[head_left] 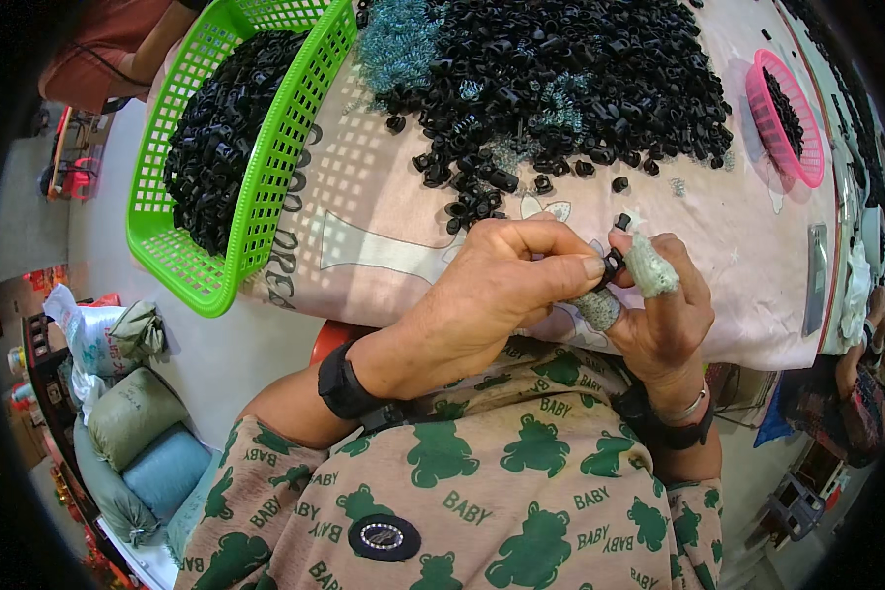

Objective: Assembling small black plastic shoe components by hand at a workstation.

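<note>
My left hand (501, 280) is closed, its thumb and forefinger pinching a small black plastic piece (613, 264) that looks like a cord lock. Facing it, my right hand (667, 320) grips the same piece between thumb and fingers; pale cloth finger covers (651, 267) wrap two of its digits. Another black bit (621, 222) shows just beyond the fingertips, and whether it is held or lies on the cloth I cannot tell. Past my hands spreads a big heap of black plastic pieces (580, 74), mixed with small metal springs (399, 47).
A green basket (246, 211) full of black pieces stands at the left on the pink tablecloth (364, 290). A pink basket (762, 113) with small black parts sits at the right. Stuffed bags (138, 423) lie at lower left. Other people's arms (157, 44) show at the edges.
</note>
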Motion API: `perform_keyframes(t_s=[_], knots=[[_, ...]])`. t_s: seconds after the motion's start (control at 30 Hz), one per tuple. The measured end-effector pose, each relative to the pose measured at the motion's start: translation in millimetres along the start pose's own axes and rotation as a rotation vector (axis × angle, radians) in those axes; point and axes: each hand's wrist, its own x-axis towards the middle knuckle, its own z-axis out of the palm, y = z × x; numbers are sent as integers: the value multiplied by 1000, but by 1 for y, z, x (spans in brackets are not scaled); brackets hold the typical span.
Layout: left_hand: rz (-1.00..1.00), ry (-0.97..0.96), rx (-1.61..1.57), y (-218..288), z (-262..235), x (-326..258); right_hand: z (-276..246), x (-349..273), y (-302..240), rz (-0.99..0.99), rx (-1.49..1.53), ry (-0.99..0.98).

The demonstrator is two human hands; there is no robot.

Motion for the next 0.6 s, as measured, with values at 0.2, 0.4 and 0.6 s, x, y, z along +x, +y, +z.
perform_keyframes(t_s=[0.2,0.4,0.6], knots=[[-39,-7,-216,-7,4,0,3,-5,7,-72,17,34],[-23,-45,-211,-6,0,1,-4,1,6,-108,33,-78],[-58,-9,-189,-2,3,3,-2,5,4,-7,51,-58]])
